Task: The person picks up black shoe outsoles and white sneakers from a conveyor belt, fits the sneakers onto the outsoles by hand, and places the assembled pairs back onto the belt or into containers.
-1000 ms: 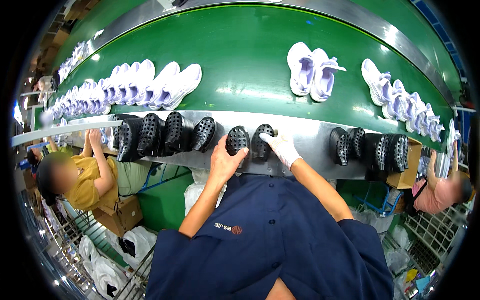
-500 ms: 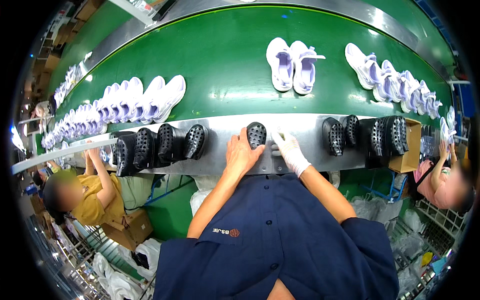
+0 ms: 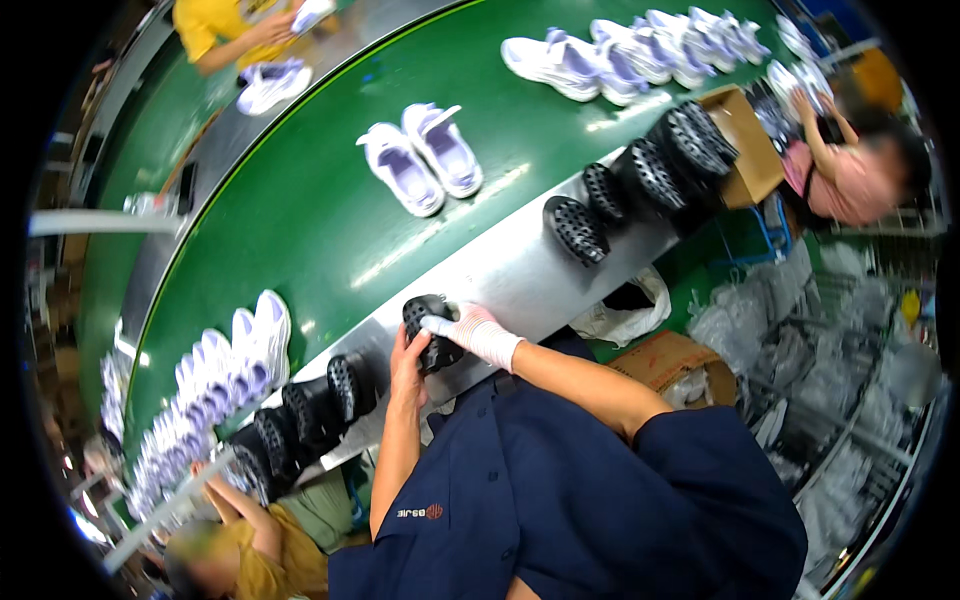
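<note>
A black shoe form dotted with holes (image 3: 427, 318) stands at the metal ledge in front of me. My bare left hand (image 3: 408, 368) grips its near left side. My right hand (image 3: 480, 336), in a white glove, closes on its right side, fingers reaching across the top. To the left, several similar black forms (image 3: 345, 388) line the ledge, and more black forms (image 3: 577, 230) stand on it to the right. A pair of white and lilac shoes (image 3: 442, 150) sits on the green belt beyond my hands.
The green belt (image 3: 300, 220) carries rows of white shoes (image 3: 265, 345) at left and more white shoes (image 3: 560, 65) at far right. An open cardboard box (image 3: 755, 150) adjoins the right-hand forms on the metal ledge (image 3: 510, 270). People work at both sides and across the belt.
My view has turned to the right. The right hand, apart from the black form before, now grips it together with the left. A person across the belt has come into view.
</note>
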`<move>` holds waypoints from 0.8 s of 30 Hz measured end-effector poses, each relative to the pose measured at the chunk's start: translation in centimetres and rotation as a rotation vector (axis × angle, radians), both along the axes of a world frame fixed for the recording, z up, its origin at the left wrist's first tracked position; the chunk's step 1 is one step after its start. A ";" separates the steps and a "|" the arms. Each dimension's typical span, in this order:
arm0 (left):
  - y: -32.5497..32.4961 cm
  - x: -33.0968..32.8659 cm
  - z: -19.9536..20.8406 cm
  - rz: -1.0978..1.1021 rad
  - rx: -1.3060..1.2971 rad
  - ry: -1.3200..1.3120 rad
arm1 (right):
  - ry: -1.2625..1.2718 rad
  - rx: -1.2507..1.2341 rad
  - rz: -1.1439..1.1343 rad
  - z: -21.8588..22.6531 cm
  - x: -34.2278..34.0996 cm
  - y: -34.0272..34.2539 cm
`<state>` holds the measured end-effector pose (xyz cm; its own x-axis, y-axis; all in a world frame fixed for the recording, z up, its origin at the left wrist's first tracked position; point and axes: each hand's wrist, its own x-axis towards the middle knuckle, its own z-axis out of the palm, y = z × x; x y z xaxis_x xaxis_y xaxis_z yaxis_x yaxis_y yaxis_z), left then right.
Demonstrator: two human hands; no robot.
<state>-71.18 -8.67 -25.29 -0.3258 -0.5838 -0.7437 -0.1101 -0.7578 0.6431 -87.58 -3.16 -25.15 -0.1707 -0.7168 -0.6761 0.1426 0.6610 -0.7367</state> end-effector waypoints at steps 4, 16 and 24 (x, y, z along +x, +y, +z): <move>-0.9 2.6 -1.9 -0.133 0.124 0.108 | -0.156 -0.038 -0.073 2.3 0.1 1.7; 7.3 -7.1 4.6 -0.946 -0.264 -0.046 | -0.022 -0.287 -0.238 1.8 -3.2 19.2; 17.3 -15.3 2.3 -1.497 -0.713 -0.042 | -0.059 -0.223 -0.669 -2.3 -5.1 33.1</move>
